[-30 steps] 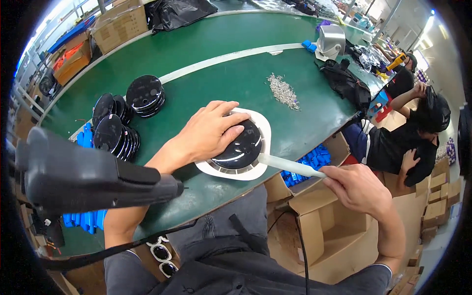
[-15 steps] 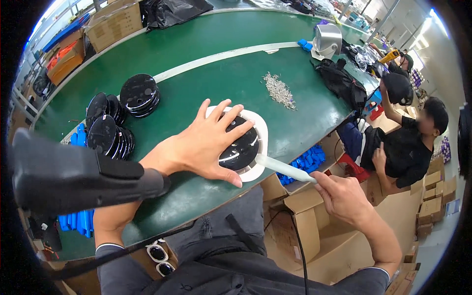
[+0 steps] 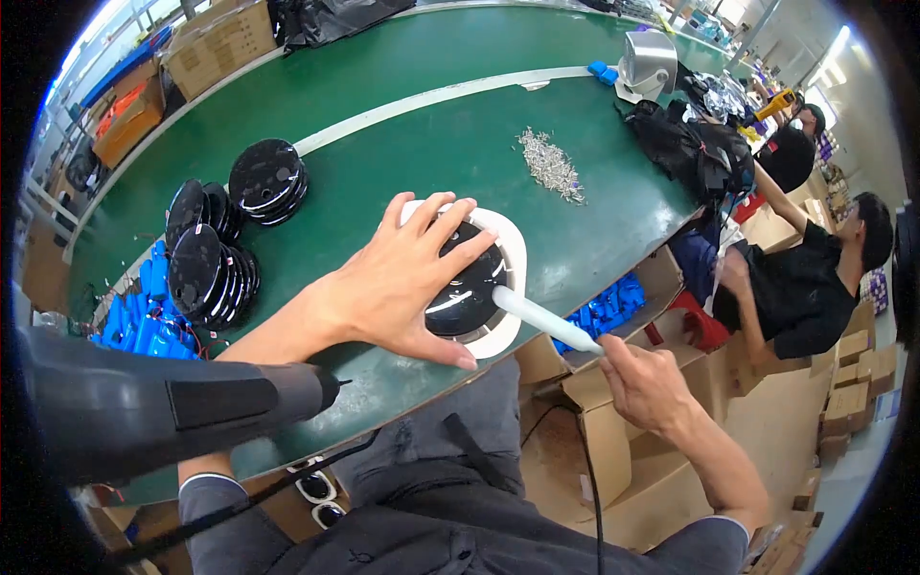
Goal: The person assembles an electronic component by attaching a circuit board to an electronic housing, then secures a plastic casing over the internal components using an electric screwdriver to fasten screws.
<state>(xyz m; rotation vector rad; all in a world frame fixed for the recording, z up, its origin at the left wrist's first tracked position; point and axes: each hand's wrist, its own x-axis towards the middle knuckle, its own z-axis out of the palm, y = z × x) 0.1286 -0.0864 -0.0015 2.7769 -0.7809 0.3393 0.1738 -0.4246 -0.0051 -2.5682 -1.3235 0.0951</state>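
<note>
My left hand [image 3: 407,278] lies with fingers spread over a glossy black round cover [image 3: 460,311], its fingertips reaching the far side. The cover sits in a white oval plastic frame [image 3: 513,254] on the green table. In my right hand [image 3: 644,383] is a pale, rod-like tool [image 3: 551,324] with a thick, whitish shaft. The tool's rounded end meets the right side of the black cover. My left palm hides part of the cover and frame.
A black power screwdriver [image 3: 192,398] hangs in the left foreground. Stacked black discs [image 3: 266,182] and blue packs [image 3: 144,326] lie left. A screw pile [image 3: 551,168], a silver lamp-like unit [image 3: 649,62] and a black bag [image 3: 671,144] are beyond. An open carton [image 3: 599,402] and another person [image 3: 805,278] are right.
The tool's end has moved slightly left and up on the black cover. My left hand stays on it. The hanging screwdriver has swung lower, and the person at right has shifted.
</note>
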